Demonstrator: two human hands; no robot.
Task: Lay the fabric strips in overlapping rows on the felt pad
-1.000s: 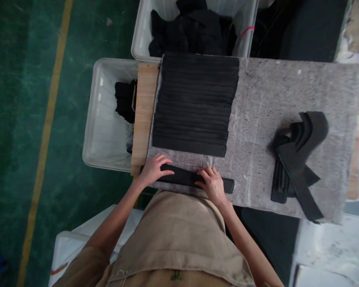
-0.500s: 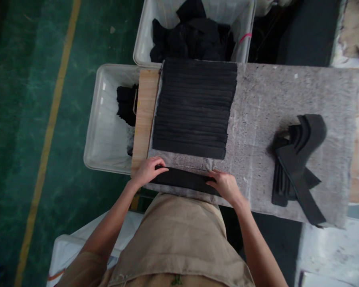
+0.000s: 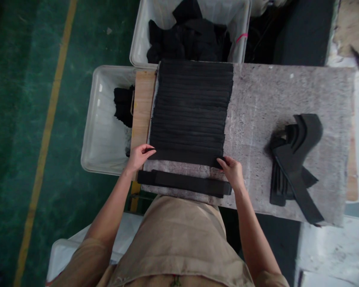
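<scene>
A row of several overlapping black fabric strips (image 3: pixel 191 109) covers the left part of the grey felt table (image 3: pixel 266 103). My left hand (image 3: pixel 138 156) pinches the left end of the nearest strip in that row. At the same strip's right end my right hand (image 3: pixel 232 170) is closed on its corner. A separate folded black strip (image 3: pixel 184 183) lies along the table's near edge, between my hands and my body, touched by neither hand.
A loose pile of curved black fabric pieces (image 3: pixel 296 163) sits at the table's right. A white bin (image 3: pixel 100 131) with a few black pieces stands left of the table. Another white bin (image 3: pixel 245 28) full of black fabric is behind it. Green floor lies to the left.
Both hands left the folded strip at the near edge and moved up and outward to the two ends of the nearest strip in the row.
</scene>
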